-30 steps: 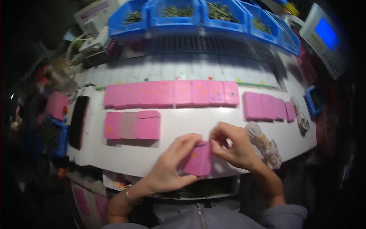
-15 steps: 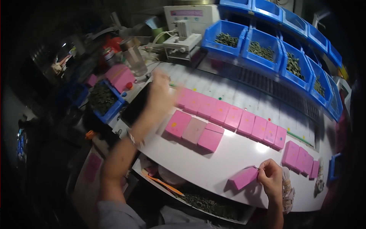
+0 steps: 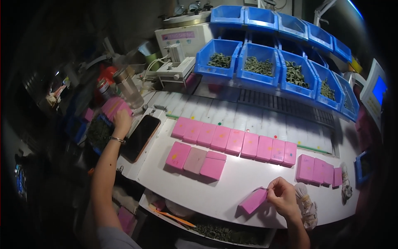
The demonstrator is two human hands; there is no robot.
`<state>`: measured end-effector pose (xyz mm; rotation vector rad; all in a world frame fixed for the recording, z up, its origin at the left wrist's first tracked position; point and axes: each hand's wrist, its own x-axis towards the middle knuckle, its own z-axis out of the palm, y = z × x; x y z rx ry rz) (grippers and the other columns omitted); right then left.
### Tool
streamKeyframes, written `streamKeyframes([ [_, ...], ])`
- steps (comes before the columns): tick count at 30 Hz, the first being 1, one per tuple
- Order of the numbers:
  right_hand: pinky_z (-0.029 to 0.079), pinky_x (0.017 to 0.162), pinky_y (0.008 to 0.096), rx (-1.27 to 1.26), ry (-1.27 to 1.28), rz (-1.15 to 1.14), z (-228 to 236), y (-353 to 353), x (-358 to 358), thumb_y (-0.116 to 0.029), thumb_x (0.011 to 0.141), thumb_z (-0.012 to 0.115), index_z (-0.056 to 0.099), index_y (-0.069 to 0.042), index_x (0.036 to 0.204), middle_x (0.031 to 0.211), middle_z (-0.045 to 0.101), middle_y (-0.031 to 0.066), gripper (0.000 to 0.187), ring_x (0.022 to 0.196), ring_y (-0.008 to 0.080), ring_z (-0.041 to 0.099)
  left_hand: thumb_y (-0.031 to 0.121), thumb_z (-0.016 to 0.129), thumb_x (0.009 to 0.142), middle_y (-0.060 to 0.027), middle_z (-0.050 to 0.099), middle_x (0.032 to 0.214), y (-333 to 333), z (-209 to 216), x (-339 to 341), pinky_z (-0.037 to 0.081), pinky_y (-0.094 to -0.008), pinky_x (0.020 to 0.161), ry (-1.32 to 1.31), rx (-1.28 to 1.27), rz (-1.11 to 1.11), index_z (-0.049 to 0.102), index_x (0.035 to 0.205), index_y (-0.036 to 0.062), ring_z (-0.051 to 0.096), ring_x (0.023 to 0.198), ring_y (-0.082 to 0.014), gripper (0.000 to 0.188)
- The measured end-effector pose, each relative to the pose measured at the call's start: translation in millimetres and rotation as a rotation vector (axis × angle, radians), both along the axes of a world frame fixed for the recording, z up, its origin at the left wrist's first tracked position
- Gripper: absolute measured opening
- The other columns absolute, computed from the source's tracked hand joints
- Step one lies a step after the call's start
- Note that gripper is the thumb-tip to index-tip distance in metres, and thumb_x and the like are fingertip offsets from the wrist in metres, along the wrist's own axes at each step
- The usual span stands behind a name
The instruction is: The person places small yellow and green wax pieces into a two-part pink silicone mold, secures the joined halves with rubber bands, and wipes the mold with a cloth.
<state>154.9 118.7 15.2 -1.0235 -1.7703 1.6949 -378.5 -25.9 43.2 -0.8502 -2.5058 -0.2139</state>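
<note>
On the right of the white table my right hand point(image 3: 282, 196) is closed in a pinch at the upper corner of a pink block point(image 3: 252, 201). A thin dark edge or strip lies along the block's top by the fingertips; what exactly they grip is too small to make out. At the far left my left hand point(image 3: 122, 121) reaches against a larger pink block point(image 3: 114, 106), beside a blue bin of dark green pieces point(image 3: 99, 130). Its fingertips are hidden. A metal bangle point(image 3: 117, 140) is round the left wrist.
Pink blocks stand in a long row point(image 3: 221, 137), with a shorter group point(image 3: 181, 155) before it. A phone point(image 3: 142, 137) lies at left. Blue bins point(image 3: 259, 67) hold green pieces behind. White cloth gloves point(image 3: 307, 207) lie right of my hand. An open drawer point(image 3: 215, 232) is below.
My left hand has swung left and down, from above the row's left end to the larger pink block. My right hand stays pinched at its block. The whole view has shifted.
</note>
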Motion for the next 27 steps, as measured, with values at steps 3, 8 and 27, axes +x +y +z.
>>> streamKeyframes([
  [3,0.036,0.050,0.0151,-0.034,-0.009,0.022,4,-1,-1,0.001,0.079,0.058,0.054,-0.001,0.079,0.066,0.053,-0.0032,0.005,0.056,0.0004,0.046,0.007,0.058,0.075,-0.0250,0.062,0.089,-5,9,-16,0.048,-0.0474,0.074,-0.137,-0.160,-0.023,0.065,0.081,-0.0028,0.059,0.086,-0.0430,0.014],
  [8,0.037,0.050,0.0169,-0.199,0.017,0.073,11,0,2,-0.001,0.083,0.056,0.055,-0.001,0.081,0.065,0.052,-0.0019,0.003,0.056,0.0021,0.046,0.017,0.067,0.074,-0.0214,0.065,0.095,3,3,-25,0.048,-0.0412,0.070,-0.124,-0.207,-0.130,0.065,0.101,0.0048,0.063,0.088,-0.0366,0.030],
  [27,0.037,0.051,0.0181,-0.530,0.134,0.173,21,8,3,-0.008,0.086,0.053,0.055,-0.004,0.084,0.067,0.053,-0.0008,0.005,0.057,0.0044,0.048,0.019,0.075,0.072,-0.0147,0.059,0.105,66,-1,337,0.049,-0.0341,0.078,-1.025,-0.170,-1.327,0.050,0.122,0.0030,0.059,0.096,-0.0287,0.058],
])
